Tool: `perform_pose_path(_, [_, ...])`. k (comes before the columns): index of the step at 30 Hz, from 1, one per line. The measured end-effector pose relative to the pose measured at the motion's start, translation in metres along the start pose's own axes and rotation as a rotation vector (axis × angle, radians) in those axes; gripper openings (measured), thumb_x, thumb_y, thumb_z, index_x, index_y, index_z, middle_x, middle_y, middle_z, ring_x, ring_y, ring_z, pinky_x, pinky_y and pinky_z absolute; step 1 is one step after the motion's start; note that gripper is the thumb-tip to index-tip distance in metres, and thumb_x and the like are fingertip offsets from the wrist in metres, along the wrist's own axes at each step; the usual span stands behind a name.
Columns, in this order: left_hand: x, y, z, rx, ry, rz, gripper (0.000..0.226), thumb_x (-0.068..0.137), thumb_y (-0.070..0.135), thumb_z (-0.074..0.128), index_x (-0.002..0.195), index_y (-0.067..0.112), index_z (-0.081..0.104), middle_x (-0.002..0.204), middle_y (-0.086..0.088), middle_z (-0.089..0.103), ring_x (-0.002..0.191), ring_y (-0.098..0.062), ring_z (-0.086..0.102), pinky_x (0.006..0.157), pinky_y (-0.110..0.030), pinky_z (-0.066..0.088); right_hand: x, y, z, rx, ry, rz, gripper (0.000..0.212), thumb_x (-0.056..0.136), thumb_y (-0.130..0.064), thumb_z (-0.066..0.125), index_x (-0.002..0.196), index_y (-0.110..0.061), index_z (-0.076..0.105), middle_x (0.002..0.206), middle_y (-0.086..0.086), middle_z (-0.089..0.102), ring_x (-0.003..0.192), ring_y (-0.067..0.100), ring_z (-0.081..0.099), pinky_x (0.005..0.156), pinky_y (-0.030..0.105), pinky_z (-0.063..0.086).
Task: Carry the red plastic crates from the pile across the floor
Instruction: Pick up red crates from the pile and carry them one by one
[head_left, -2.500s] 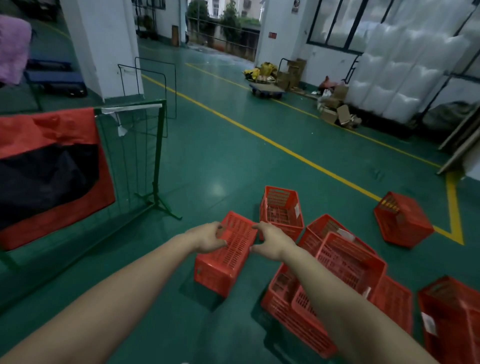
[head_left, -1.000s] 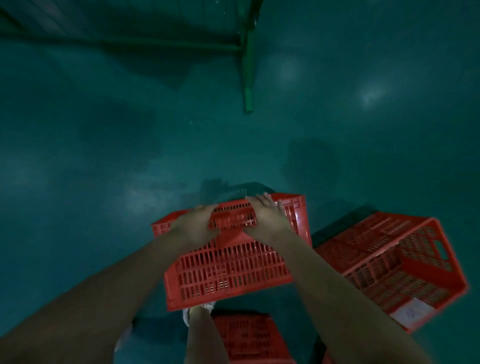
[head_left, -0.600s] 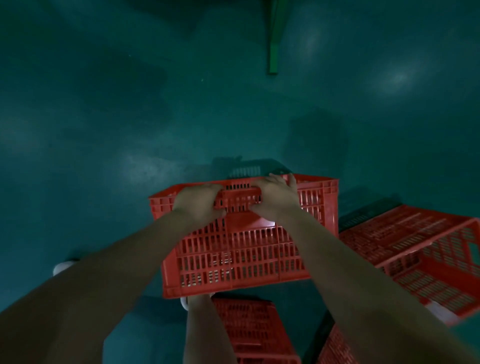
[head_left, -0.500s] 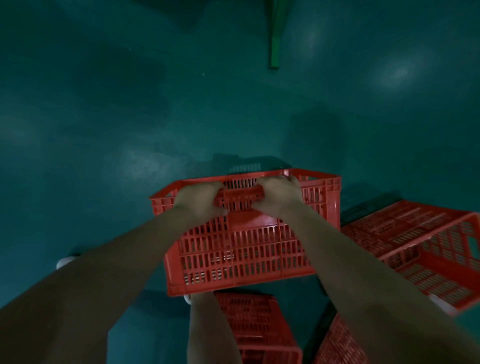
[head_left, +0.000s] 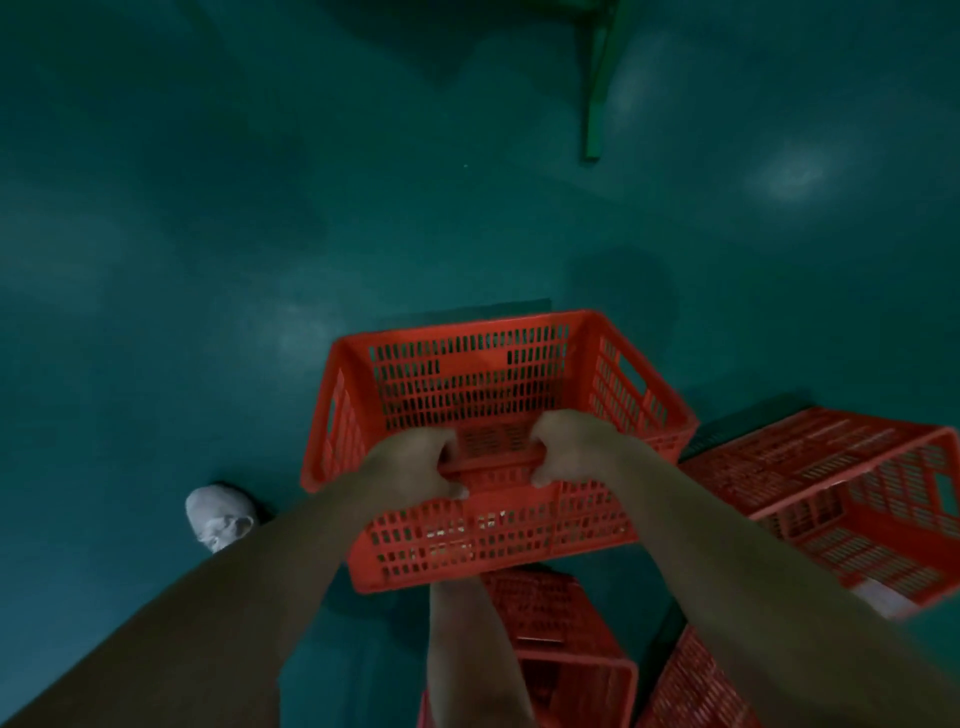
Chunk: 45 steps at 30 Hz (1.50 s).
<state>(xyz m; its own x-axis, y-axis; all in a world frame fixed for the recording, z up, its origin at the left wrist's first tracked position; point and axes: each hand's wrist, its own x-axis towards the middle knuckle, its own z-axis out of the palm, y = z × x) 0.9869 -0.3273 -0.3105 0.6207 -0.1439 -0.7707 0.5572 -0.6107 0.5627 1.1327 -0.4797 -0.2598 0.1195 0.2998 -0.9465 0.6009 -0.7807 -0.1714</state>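
Observation:
I hold a red slatted plastic crate (head_left: 467, 384) off the green floor, its open top tipped up toward me and its inside empty. My left hand (head_left: 410, 462) and my right hand (head_left: 571, 447) both grip the near rim, side by side, fingers curled over the edge. More red crates of the pile lie around my legs: one on its side (head_left: 841, 499) at the right, one (head_left: 561, 629) below the held crate, another (head_left: 691, 686) at the bottom right.
My white shoe (head_left: 218, 517) stands on the green floor at the left, and my bare leg (head_left: 467, 649) shows under the crate. A green metal stand foot (head_left: 595, 98) reaches down from the top edge. Open green floor (head_left: 234, 234) lies ahead and left.
The crate has tipped back toward me, so its open inside now faces up instead of its side wall. My hands keep their grip on the rim and have come lower in view.

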Motion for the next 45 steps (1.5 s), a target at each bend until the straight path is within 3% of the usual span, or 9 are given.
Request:
perform_pose_path(5, [-0.08,-0.042,-0.062,0.107,0.099,-0.01,0.039,0.068,0.047,0.078,0.075,0.03,0.044,0.08,0.013,0.057,0.083,-0.013,0.059,0.066,-0.027,0.039,-0.014,-0.082,-0.005,0.044,-0.018,-0.084,0.026,0.081,-0.014,0.066,0.107,-0.015,0.07,0.101,0.009,0.07,0.097,0.023,0.067,0.071,0.021,0.044])
perform_pose_path(10, [-0.175,-0.074,-0.139,0.152,0.169,-0.001,0.038,0.069,0.044,0.079,0.081,0.026,0.048,0.081,0.008,0.06,0.081,-0.017,0.06,0.063,-0.028,0.038,-0.046,-0.184,-0.039,-0.024,0.098,-0.17,0.026,0.089,-0.026,0.062,0.112,-0.015,0.068,0.114,0.011,0.068,0.108,0.026,0.063,0.09,0.032,0.05])
perform_pose_path(14, [-0.277,-0.099,-0.202,0.175,0.214,-0.078,0.038,0.069,0.039,0.081,0.082,0.025,0.048,0.083,0.01,0.057,0.077,-0.012,0.051,0.062,-0.026,0.031,-0.089,-0.282,-0.079,-0.075,0.118,-0.25,0.02,0.088,-0.028,0.065,0.105,-0.018,0.069,0.107,0.004,0.069,0.102,0.021,0.064,0.082,0.027,0.048])
perform_pose_path(22, [-0.474,-0.161,-0.283,0.076,0.277,-0.254,0.03,0.068,0.016,0.083,0.085,0.018,0.058,0.083,-0.007,0.065,0.067,-0.016,0.056,0.056,-0.026,0.04,-0.177,-0.477,-0.135,-0.254,0.168,-0.452,0.015,0.083,-0.026,0.071,0.094,-0.017,0.071,0.096,0.0,0.072,0.089,0.017,0.066,0.076,0.025,0.05])
perform_pose_path(28, [-0.592,-0.177,-0.295,0.081,0.433,-0.352,0.039,0.073,0.022,0.079,0.107,0.013,0.06,0.101,-0.004,0.066,0.093,-0.022,0.061,0.074,-0.028,0.046,-0.239,-0.585,-0.161,-0.458,0.133,-0.586,0.027,0.085,-0.024,0.072,0.107,-0.008,0.07,0.108,0.006,0.07,0.093,0.016,0.064,0.077,0.023,0.048])
perform_pose_path(33, [-0.668,-0.18,-0.28,0.012,0.53,-0.486,0.031,0.075,0.031,0.077,0.1,0.018,0.065,0.096,-0.003,0.07,0.089,-0.025,0.066,0.078,-0.037,0.055,-0.29,-0.648,-0.172,-0.628,0.145,-0.675,0.021,0.086,-0.015,0.07,0.104,-0.004,0.07,0.089,0.005,0.067,0.054,0.0,0.055,0.053,0.013,0.043])
perform_pose_path(36, [-0.707,-0.167,-0.268,-0.065,0.624,-0.564,0.029,0.078,0.031,0.075,0.1,0.014,0.067,0.098,-0.006,0.071,0.09,-0.026,0.067,0.075,-0.033,0.052,-0.317,-0.679,-0.176,-0.748,0.195,-0.735,0.02,0.084,-0.02,0.072,0.1,-0.007,0.072,0.093,0.007,0.071,0.073,0.014,0.062,0.067,0.024,0.048])
perform_pose_path(40, [-0.755,-0.142,-0.254,-0.157,0.759,-0.634,0.026,0.084,0.026,0.071,0.104,0.01,0.067,0.104,-0.007,0.07,0.097,-0.025,0.065,0.076,-0.029,0.047,-0.366,-0.717,-0.181,-0.948,0.259,-0.839,0.015,0.086,-0.024,0.071,0.094,-0.011,0.071,0.082,0.001,0.064,0.062,0.013,0.058,0.055,0.025,0.045])
perform_pose_path(45, [-0.814,-0.111,-0.239,-0.2,0.928,-0.739,0.02,0.085,0.026,0.069,0.097,0.01,0.068,0.099,-0.008,0.07,0.092,-0.024,0.065,0.069,-0.026,0.044,-0.422,-0.761,-0.178,-1.108,0.355,-0.947,0.013,0.084,-0.026,0.072,0.088,-0.014,0.07,0.084,0.005,0.067,0.075,0.017,0.061,0.064,0.024,0.043])
